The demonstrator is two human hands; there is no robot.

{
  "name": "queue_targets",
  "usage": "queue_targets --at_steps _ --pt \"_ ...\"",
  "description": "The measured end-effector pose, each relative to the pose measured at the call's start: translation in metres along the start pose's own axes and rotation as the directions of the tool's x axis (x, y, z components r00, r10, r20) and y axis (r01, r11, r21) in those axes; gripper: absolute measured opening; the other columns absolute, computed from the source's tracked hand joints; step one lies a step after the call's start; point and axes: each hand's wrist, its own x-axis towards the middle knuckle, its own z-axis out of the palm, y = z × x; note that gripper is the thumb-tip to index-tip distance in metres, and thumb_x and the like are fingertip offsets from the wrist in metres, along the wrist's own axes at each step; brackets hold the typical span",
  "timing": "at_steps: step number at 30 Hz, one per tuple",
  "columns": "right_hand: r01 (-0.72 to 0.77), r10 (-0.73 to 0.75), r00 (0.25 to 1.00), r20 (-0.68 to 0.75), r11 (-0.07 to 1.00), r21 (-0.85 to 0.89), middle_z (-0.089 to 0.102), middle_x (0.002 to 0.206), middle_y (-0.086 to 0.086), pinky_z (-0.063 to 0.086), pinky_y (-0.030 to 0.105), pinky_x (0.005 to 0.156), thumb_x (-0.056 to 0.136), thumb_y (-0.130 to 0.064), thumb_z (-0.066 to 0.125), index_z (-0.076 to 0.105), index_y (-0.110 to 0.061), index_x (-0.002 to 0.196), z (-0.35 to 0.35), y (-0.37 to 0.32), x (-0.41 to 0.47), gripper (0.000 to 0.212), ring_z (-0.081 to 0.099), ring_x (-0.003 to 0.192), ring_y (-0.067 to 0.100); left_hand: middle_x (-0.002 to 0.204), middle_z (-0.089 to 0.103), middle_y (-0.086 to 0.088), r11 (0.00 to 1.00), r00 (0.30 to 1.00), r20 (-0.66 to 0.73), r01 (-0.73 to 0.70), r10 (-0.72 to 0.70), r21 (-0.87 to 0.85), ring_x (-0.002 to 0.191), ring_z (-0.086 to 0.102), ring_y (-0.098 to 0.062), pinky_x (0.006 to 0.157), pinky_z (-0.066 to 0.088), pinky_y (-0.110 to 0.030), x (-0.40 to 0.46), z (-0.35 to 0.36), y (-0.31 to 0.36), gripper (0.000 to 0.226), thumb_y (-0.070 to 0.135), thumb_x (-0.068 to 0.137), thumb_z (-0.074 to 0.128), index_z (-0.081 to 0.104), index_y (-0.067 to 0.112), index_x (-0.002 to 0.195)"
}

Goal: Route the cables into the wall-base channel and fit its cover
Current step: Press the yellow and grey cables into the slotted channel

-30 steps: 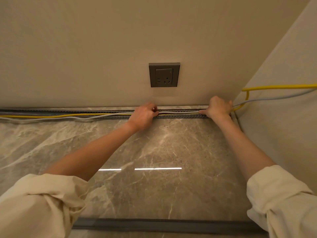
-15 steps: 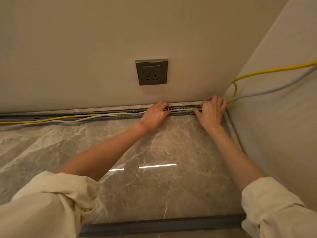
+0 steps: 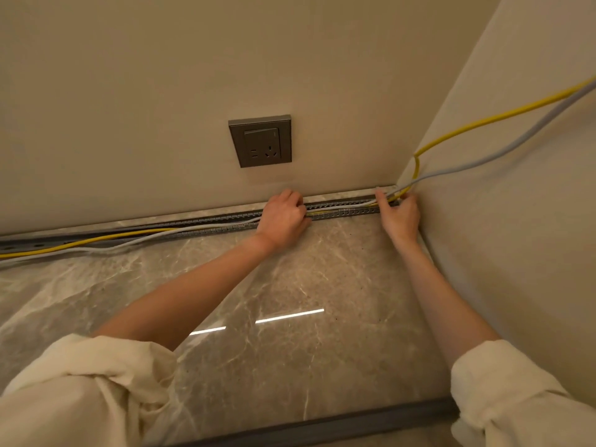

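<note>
A grey toothed channel (image 3: 342,211) runs along the foot of the back wall. A yellow cable (image 3: 106,238) and a grey cable (image 3: 477,164) come down the right wall into the corner and run left along the channel. On the left they lie loose over its front edge. My left hand (image 3: 283,217) rests on the channel below the socket, fingers curled down on the cables. My right hand (image 3: 398,214) sits at the corner, fingertips pinching both cables where they enter the channel. A long dark grey cover strip (image 3: 322,425) lies on the floor near me.
A grey wall socket (image 3: 261,141) sits on the back wall above my left hand. The floor (image 3: 290,285) is glossy marble tile. The right wall (image 3: 516,221) meets the back wall just beyond my right hand.
My right hand has shifted right into the corner, and the gap between my hands has widened. My left hand stays on the cables below the socket. The view has swung to the right.
</note>
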Motion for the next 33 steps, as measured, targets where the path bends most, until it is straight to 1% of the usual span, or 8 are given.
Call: queue_targets --at_steps 4,9,14,18,26,29,31,33 --pt "-0.008 0.008 1.0 0.012 1.0 -0.002 0.067 0.103 0.026 0.046 0.039 0.082 0.088 -0.035 0.061 0.063 0.008 0.099 0.0 -0.002 0.017 0.045 0.062 0.101 0.037 0.101 0.061 -0.012 0.996 0.998 0.006 0.063 -0.062 -0.058 0.098 0.053 -0.03 0.072 0.044 -0.04 0.016 -0.001 0.017 0.034 0.038 0.085 0.06 0.056 0.007 0.098" --pt "0.041 -0.042 0.998 0.036 0.999 0.007 0.069 0.095 0.025 0.047 0.035 0.072 0.088 -0.031 0.063 0.066 0.009 0.092 0.0 0.0 0.02 0.04 0.066 0.091 0.034 0.111 0.059 -0.013 0.996 0.995 0.094 -0.022 0.03 -0.083 0.105 0.051 -0.03 0.082 0.045 -0.042 0.04 0.009 0.042 0.042 0.037 0.084 0.064 0.053 0.007 0.112" --pt "0.097 -0.103 0.993 0.062 0.991 0.09 0.068 0.09 0.02 0.046 0.034 0.074 0.091 -0.028 0.059 0.066 0.003 0.091 -0.006 0.008 0.016 0.031 0.063 0.088 0.029 0.112 0.058 -0.016 0.992 0.998 0.06 0.041 -0.034 -0.116 0.108 0.048 -0.032 0.088 0.041 -0.042 0.044 0.02 0.05 0.034 0.028 0.089 0.058 0.055 0.004 0.112" --pt "0.164 -0.166 0.986 0.031 0.985 0.047 0.068 0.096 0.025 0.047 0.038 0.081 0.089 -0.026 0.062 0.066 0.005 0.097 -0.008 0.013 0.012 0.032 0.063 0.095 0.035 0.107 0.062 -0.018 0.987 0.997 0.053 0.063 -0.056 -0.148 0.103 0.054 -0.034 0.083 0.041 -0.041 0.04 0.019 0.051 0.023 0.021 0.091 0.055 0.052 0.004 0.106" --pt "0.148 -0.147 0.989 -0.028 0.988 0.047 0.063 0.104 0.03 0.036 0.038 0.083 0.093 -0.025 0.057 0.061 0.008 0.101 -0.008 0.003 0.016 0.035 0.057 0.102 0.041 0.094 0.067 -0.025 0.949 0.994 0.04 0.11 -0.103 -0.296 0.088 0.059 -0.043 0.067 0.043 -0.042 0.033 0.0 0.038 0.024 0.018 0.09 0.056 0.049 0.001 0.105" --pt "0.087 -0.087 0.996 -0.002 0.993 0.086 0.062 0.106 0.031 0.044 0.042 0.086 0.093 -0.026 0.056 0.058 0.008 0.102 -0.007 0.002 0.024 0.036 0.059 0.101 0.043 0.093 0.067 -0.026 0.939 0.994 0.062 0.11 -0.095 -0.327 0.086 0.06 -0.044 0.069 0.048 -0.047 0.032 -0.006 0.031 0.024 0.019 0.09 0.056 0.047 0.001 0.105" --pt "-0.008 -0.002 0.999 0.049 0.981 0.196 0.061 0.106 0.03 0.057 0.047 0.069 0.095 -0.025 0.053 0.052 0.005 0.101 -0.005 0.0 0.024 0.03 0.065 0.088 0.045 0.093 0.067 -0.025 0.938 0.994 0.07 0.105 -0.086 -0.331 0.086 0.06 -0.044 0.069 0.049 -0.048 0.031 -0.009 0.027 0.024 0.019 0.091 0.056 0.047 0.001 0.104" --pt "-0.064 0.047 0.997 0.066 0.953 0.297 0.059 0.107 0.033 0.059 0.044 0.054 0.098 -0.021 0.047 0.043 -0.002 0.098 0.0 -0.002 0.023 0.019 0.067 0.074 0.045 0.092 0.066 -0.025 0.936 0.994 0.071 0.106 -0.087 -0.337 0.085 0.059 -0.043 0.068 0.048 -0.047 0.028 -0.01 0.023 0.024 0.02 0.091 0.056 0.046 0.002 0.103"
